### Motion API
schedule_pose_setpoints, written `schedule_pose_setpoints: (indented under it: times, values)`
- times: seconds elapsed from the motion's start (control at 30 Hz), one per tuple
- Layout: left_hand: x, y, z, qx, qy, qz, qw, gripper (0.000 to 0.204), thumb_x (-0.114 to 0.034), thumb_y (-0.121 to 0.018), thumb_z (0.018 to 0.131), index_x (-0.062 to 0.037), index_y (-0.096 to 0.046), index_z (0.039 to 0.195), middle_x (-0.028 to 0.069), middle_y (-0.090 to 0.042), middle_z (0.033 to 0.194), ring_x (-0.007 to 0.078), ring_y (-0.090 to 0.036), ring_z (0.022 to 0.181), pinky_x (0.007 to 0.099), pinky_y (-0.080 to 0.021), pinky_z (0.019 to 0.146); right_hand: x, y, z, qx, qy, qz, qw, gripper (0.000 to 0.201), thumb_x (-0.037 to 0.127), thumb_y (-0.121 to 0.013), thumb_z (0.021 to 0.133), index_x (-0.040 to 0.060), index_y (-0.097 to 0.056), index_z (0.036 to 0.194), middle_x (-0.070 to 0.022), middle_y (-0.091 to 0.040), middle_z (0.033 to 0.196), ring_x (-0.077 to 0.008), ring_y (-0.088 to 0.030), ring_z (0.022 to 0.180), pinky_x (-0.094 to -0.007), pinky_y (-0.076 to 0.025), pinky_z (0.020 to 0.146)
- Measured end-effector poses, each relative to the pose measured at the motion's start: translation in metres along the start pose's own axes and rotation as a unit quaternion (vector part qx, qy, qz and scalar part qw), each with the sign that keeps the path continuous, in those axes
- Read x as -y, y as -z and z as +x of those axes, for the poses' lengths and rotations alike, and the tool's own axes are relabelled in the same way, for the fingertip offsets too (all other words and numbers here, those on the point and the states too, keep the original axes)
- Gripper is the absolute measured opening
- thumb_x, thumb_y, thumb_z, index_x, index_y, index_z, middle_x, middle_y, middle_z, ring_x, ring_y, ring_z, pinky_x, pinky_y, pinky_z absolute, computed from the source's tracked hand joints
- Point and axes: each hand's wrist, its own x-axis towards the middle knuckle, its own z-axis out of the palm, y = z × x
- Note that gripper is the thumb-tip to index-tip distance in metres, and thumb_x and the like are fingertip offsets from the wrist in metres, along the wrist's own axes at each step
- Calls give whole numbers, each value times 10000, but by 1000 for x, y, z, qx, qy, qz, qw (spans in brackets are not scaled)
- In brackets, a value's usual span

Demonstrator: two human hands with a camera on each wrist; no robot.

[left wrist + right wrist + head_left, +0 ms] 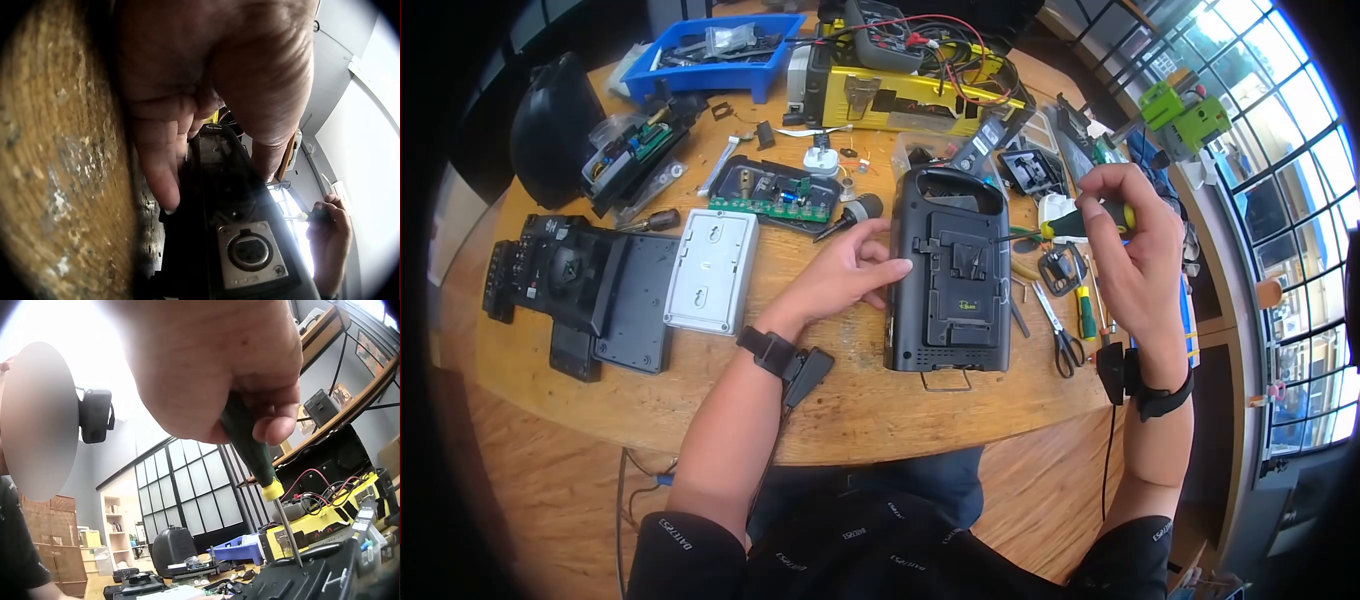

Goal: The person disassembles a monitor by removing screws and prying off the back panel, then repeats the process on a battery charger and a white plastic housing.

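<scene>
A black battery charger [962,335] with a carry handle and a raised mounting plate lies on the wooden table in front of me. My left hand [840,275] grips its left side, thumb over the top edge and fingers along the lower side. In the left wrist view a round metal-framed socket [251,251] shows on that side. My right hand [1145,260] holds a green and yellow screwdriver [1064,228] by the handle. In the right wrist view the screwdriver's shaft [286,528] slants down, its tip right at the charger's plate [294,578].
Scissors [1060,330] and another green-yellow screwdriver [1086,313] lie right of the charger. To the left are a white case half [712,272], a green circuit board [775,208] and black device parts [565,270]. Behind stand a yellow toolbox [890,98] and a blue tray [765,82].
</scene>
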Motion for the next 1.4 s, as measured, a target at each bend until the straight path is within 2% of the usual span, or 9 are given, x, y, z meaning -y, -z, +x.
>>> schedule_pose_setpoints:
  times: [0.1,0.2,0.3,0.57,0.77,0.9,1.0,1.2,1.4]
  values:
    - [2,1,1,2,2,-1,1000,759,-228,-735,1015,10,-325,1609,43,-696,1093,129,-700,990,292,-622,757,0,-2,0,9,-7,-7,1000,133,25,-631,942,-7,-677,1062,-93,-681,875,-158,-625,737,-288,-486,655]
    - [7,1,2,-7,-12,-21,1000,792,-300,-788,978,7,-372,1578,68,-709,1067,147,-714,967,290,-623,720,-2,-5,-1,14,-10,-10,1000,124,25,-638,946,-7,-677,1060,-94,-688,881,-166,-633,732,-290,-494,658]
    - [8,1,3,-6,-19,-25,999,797,-302,-790,978,9,-370,1579,69,-707,1065,144,-710,959,289,-620,721,-6,-9,0,-4,29,-6,1000,116,29,-651,951,-6,-679,1058,-95,-693,880,-167,-634,714,-286,-492,632]
    - [10,2,3,-4,-18,-23,1000,778,-302,-787,979,0,-384,1572,66,-705,1058,143,-710,941,287,-620,718,-7,-5,-1,-11,-42,-4,999,100,51,-669,960,5,-685,1048,-93,-690,859,-140,-605,664,-276,-464,581]
    - [8,3,4,0,-16,-12,1000,778,-309,-783,983,-4,-381,1575,70,-714,1067,149,-716,954,291,-620,724,-10,-10,-3,-26,-4,-4,1000,97,52,-663,964,3,-684,1046,-77,-673,844,-119,-562,635,-271,-442,584]
    - [6,2,2,0,-18,-11,1000,780,-313,-782,983,-5,-380,1576,77,-718,1077,151,-717,959,293,-621,728,-8,-6,-3,-12,-33,-7,999,98,53,-665,964,2,-683,1046,-73,-672,845,-121,-566,635,-273,-448,586]
    - [6,2,2,-2,-16,-8,1000,784,-316,-782,983,-4,-378,1578,82,-721,1085,150,-717,964,294,-621,730,-5,-6,-2,-1,-67,10,998,100,50,-666,963,1,-683,1049,-76,-676,848,-131,-583,645,-277,-467,594]
    - [8,2,3,-4,-18,-15,1000,804,-322,-787,978,5,-368,1582,71,-714,1062,149,-716,966,296,-622,730,-4,-6,0,-7,-29,-5,1000,101,41,-672,953,-2,-678,1044,-92,-695,856,-149,-626,672,-297,-503,605]
    - [9,3,4,-2,-13,-15,1000,820,-316,-791,976,8,-355,1590,70,-710,1063,147,-713,964,296,-623,731,2,-5,-5,1,4,-26,1000,104,22,-669,926,4,-676,1028,-113,-704,860,-224,-670,731,-321,-525,637]
